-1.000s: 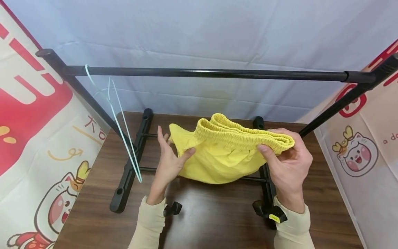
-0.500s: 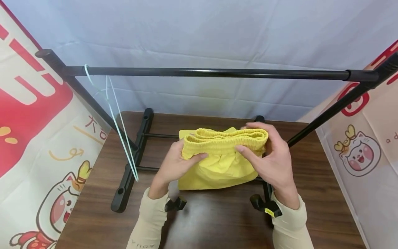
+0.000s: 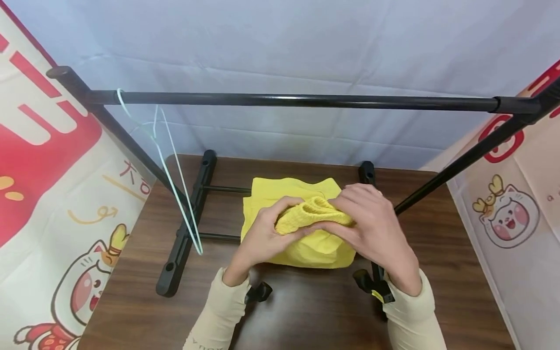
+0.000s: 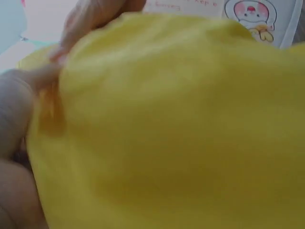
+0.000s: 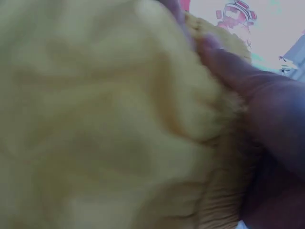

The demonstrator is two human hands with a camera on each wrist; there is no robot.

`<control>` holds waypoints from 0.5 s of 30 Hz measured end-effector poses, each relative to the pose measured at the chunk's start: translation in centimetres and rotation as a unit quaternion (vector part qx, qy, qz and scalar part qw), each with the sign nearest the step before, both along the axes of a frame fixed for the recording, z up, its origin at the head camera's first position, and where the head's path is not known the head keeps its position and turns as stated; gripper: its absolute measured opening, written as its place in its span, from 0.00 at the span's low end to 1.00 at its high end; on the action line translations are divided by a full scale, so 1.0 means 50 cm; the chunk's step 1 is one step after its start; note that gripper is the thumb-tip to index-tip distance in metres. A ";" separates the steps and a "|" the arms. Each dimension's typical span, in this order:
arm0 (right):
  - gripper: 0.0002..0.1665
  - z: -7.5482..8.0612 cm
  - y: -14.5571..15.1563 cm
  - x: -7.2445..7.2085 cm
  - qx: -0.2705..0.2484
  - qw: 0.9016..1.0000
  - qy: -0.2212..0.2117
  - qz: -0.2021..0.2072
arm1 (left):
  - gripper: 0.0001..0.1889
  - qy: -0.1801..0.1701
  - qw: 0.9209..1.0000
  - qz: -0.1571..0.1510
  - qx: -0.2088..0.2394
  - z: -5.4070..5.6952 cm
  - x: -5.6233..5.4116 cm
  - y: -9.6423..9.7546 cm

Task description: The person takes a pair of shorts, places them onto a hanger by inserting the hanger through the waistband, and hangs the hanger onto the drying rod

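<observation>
Yellow shorts with a gathered elastic waistband are held between both hands, over the table and inside the rack's frame. My left hand grips the waistband's left side, thumb in front and fingers behind. From the right, my right hand holds the other side the same way. The thumbs meet near the middle, and the band is bunched between them. Yellow cloth fills most of the left wrist view, blurred. The right wrist view shows the ribbed band beside the thumb.
A black rack's top bar runs across behind the hands. A pale green hanger hangs at its left end. Black feet stand on the brown wooden table. Printed sheets cover both sides, and a pale cloth the back.
My left hand has moved from the cloth's left edge onto the waistband. Both hands have come together, my right hand moving left, and the wide waistband is now bunched small.
</observation>
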State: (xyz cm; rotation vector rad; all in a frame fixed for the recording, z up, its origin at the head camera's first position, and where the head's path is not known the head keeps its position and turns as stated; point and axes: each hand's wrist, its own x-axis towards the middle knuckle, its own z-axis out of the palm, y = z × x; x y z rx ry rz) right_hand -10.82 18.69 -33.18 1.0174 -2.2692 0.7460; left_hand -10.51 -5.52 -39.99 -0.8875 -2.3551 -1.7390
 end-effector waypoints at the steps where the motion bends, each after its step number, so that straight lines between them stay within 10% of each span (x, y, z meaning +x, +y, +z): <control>1: 0.30 0.005 0.009 0.001 -0.034 0.999 0.004 0.000 | 0.27 -0.017 1.000 -0.005 0.000 -0.004 0.000 -0.004; 5: 0.35 0.037 0.045 0.011 -0.238 0.971 0.023 -0.007 | 0.27 -0.055 0.996 -0.015 -0.068 -0.041 -0.007 -0.039; 10: 0.35 0.086 0.082 0.023 -0.456 0.887 0.055 -0.038 | 0.12 -0.066 0.973 0.008 -0.220 -0.132 -0.029 -0.114; 15: 0.36 0.104 0.134 0.030 -0.503 0.856 0.064 -0.100 | 0.01 -0.059 0.980 0.121 -0.147 -0.180 -0.025 -0.202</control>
